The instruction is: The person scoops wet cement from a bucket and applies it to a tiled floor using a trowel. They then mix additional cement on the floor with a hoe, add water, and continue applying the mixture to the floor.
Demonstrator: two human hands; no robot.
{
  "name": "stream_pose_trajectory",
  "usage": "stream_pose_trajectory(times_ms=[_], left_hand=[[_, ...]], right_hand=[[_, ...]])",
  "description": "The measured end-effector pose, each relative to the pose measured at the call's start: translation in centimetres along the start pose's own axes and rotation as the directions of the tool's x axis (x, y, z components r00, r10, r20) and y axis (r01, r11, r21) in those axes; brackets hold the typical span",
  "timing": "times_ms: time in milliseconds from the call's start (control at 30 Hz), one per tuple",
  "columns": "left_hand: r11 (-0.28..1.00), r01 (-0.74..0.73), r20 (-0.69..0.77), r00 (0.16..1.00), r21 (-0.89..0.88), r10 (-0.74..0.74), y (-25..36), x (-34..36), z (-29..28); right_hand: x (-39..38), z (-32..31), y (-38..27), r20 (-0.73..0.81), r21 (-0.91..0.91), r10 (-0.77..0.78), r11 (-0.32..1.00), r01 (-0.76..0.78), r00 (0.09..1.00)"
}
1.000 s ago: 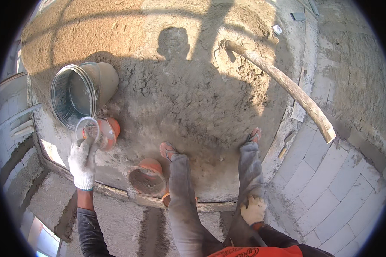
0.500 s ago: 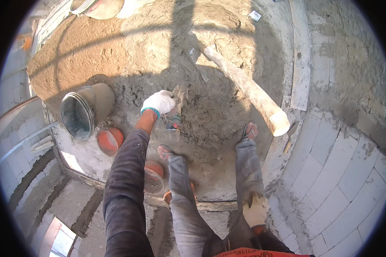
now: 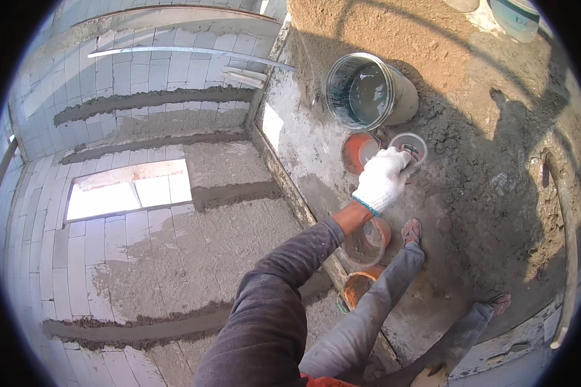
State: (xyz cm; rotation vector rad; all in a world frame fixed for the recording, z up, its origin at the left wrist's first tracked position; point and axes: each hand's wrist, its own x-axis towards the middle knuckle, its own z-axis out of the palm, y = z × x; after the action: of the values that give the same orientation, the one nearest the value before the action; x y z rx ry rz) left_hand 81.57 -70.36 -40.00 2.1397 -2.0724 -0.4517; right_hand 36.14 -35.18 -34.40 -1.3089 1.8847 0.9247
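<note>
White-gloved, the left hand [image 3: 382, 178] is gripping a clear tub [image 3: 421, 146] over the floor [image 3: 442, 271], inward of its left edge, near a red pail [image 3: 352, 155]. The right hand [image 3: 430, 376] is showing only partly; its grip I cannot tell.

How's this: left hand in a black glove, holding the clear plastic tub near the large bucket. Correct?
No: the glove on the left hand is white, per the head view. The hand holds the clear plastic tub near the large bucket.
</note>
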Motion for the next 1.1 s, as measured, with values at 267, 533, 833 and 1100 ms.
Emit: stream_pose_trajectory(times_ms=[267, 533, 833, 1100], left_hand=[[0.843, 0.266, -0.103, 0.964, 0.468, -0.247, -21.2, 11.8, -4.2], [0.882, 0.196, 0.115, 0.956, 0.428, -0.269, -29.3, 18.5, 7.5], [0.842, -0.118, 0.260, 0.965, 0.527, -0.028, -32.6, 22.5, 15.6], [0.870, -0.082, 0.107, 0.994, 0.485, 0.034, -32.7, 22.6, 15.6]], right_hand=[[3.5, 0.8, -12.2, -0.028, -0.137, -0.195, 0.972, 0.190, 0.980], [4.6, 3.0, -17.4, -0.026, -0.257, -0.202, 0.948, 0.189, 0.979], [3.5, 5.7, -18.3, -0.025, -0.289, -0.202, 0.939, 0.186, 0.979], [3.1, 6.9, -16.6, -0.043, -0.281, -0.222, 0.938, 0.201, 0.974]])
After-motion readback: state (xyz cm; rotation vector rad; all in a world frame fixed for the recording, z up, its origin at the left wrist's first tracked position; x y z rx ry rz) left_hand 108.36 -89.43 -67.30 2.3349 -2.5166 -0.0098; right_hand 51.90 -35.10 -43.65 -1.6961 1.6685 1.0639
